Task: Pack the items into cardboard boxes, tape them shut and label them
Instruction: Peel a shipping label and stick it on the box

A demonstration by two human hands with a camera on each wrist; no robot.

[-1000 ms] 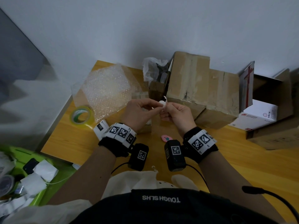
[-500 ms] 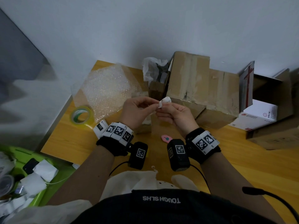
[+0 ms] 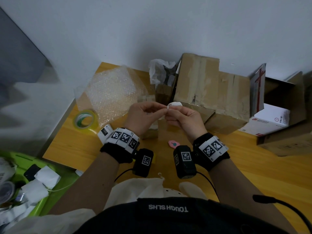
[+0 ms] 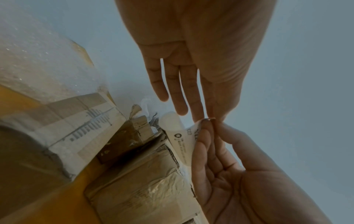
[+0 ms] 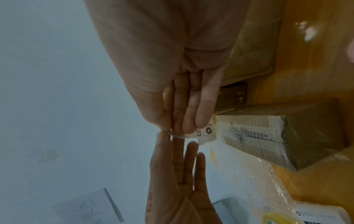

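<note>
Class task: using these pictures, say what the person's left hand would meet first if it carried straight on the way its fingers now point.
Most likely the right hand: the left hand points across at it, fingertips already meeting on the white label both pinch. Depth is unclear, but nothing else lies between them.

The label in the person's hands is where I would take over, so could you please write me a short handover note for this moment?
Left hand: pinches one corner of the white label.
Right hand: pinches the same label, apparently peeling it from its backing.
Things: small taped box, already bearing a printed label, on the table under the hands; larger taped cardboard boxes behind; tape roll and bubble wrap to the left.
Done: boxes in view look taped.
Left: finish peeling and stick the label on; I cannot tell which box it belongs to.
</note>
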